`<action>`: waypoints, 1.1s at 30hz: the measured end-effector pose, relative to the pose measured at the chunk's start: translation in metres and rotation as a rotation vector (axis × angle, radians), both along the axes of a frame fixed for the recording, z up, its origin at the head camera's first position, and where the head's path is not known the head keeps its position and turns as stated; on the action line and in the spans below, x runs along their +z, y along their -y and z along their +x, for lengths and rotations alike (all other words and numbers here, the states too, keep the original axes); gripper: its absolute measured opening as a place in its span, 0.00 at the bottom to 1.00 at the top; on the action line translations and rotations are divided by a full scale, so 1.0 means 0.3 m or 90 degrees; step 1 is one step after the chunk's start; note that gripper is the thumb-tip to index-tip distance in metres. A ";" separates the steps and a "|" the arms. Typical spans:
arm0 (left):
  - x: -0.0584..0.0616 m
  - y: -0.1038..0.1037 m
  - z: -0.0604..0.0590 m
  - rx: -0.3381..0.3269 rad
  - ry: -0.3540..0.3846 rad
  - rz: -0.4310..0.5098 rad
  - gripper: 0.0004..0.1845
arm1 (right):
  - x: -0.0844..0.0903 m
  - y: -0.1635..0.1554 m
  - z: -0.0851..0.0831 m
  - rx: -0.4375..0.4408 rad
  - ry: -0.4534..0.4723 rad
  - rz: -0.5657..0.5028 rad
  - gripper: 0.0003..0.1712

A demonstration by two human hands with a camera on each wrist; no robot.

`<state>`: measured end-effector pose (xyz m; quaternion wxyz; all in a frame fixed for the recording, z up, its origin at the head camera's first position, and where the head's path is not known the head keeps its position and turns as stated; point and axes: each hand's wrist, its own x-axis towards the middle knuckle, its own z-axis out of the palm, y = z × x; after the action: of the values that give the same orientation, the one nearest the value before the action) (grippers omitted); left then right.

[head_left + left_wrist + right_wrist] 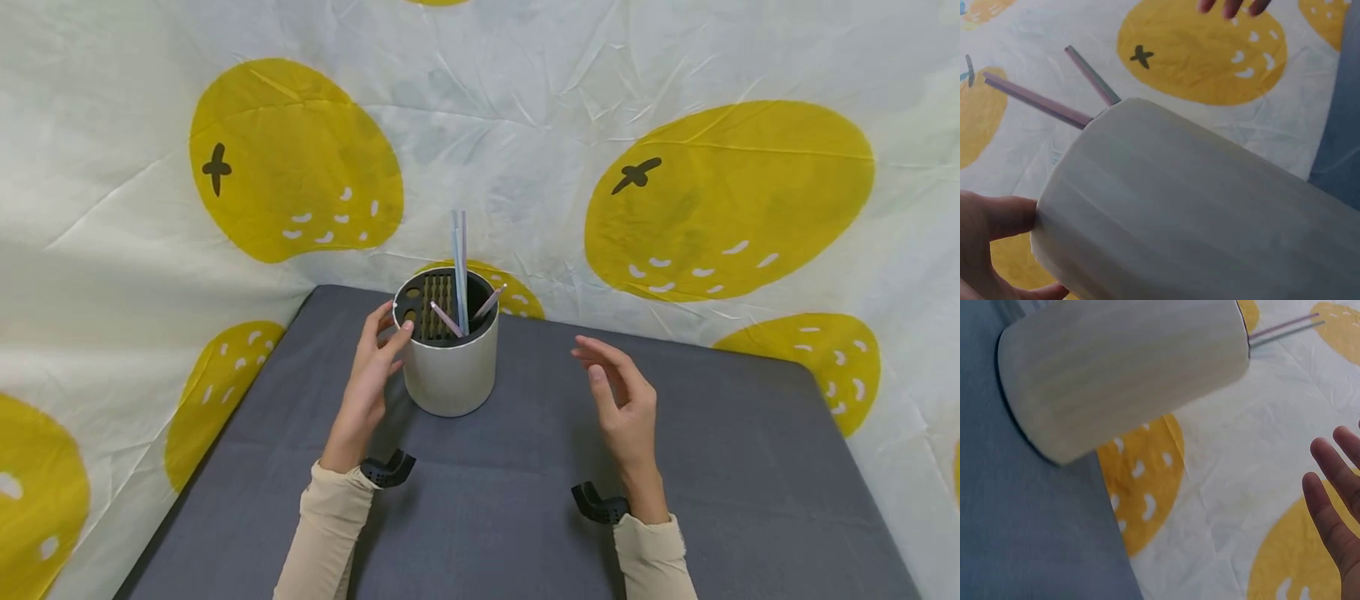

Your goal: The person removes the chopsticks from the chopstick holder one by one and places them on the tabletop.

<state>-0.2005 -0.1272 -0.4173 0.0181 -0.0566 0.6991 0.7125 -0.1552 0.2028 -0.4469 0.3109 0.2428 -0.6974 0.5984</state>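
A cream cylindrical holder [452, 372] stands on the grey table [712, 467], toward the back left. Its black top insert [432, 306] has holes and slots. Pale blue straws [459, 267] stand upright in it and two pink straws [445, 318] lean. My left hand [390, 329] rests against the holder's left side, thumb at the rim, fingers fairly straight. In the left wrist view a finger [994, 217] touches the holder [1197, 212]. My right hand [600, 358] hovers open to the holder's right, touching nothing. The right wrist view shows its fingers [1335, 487] apart from the holder [1122, 369].
A wrinkled white cloth with large yellow fruit prints [727, 192] hangs behind the table and down its left side. The table's back edge runs just behind the holder. Black wrist straps [386, 471] sit on both cream sleeves.
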 end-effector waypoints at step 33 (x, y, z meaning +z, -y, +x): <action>-0.014 -0.007 -0.008 0.010 -0.027 -0.006 0.34 | 0.074 0.292 -0.287 0.076 0.070 0.089 0.14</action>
<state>-0.2028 -0.1251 -0.4216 -0.0026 -0.0470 0.7020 0.7106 -0.2414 0.1152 -0.4249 0.2182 0.2715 -0.7379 0.5780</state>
